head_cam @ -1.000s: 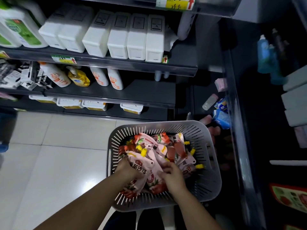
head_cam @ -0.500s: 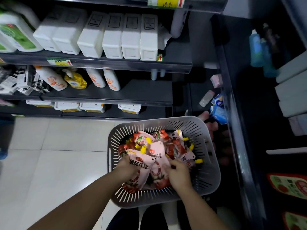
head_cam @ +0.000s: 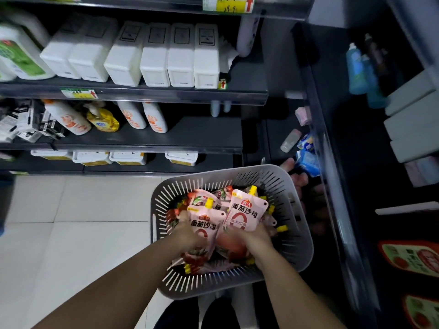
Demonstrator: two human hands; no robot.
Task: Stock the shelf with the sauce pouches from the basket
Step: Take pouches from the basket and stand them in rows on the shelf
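Left hand [head_cam: 190,232]: curled round a tomato sauce pouch [head_cam: 204,225], spout up.
Right hand [head_cam: 260,237]: gripping a second pouch [head_cam: 247,211].
Next: lift both upright, clear of the basket [head_cam: 298,236] rim.

A grey plastic basket [head_cam: 293,236] with slotted walls is seen from above, set in front of a dark grey shelf [head_cam: 190,136]. It is filled with a loose pile of pink tomato sauce pouches [head_cam: 202,198] printed with red tomatoes and fitted with yellow caps. Two pouches are held upright over the pile, caps up, red Chinese lettering facing the camera. The left pouch [head_cam: 204,224] is gripped low by the left hand [head_cam: 187,233], and the right pouch [head_cam: 247,211] by the right hand [head_cam: 259,236]. Their edges meet.
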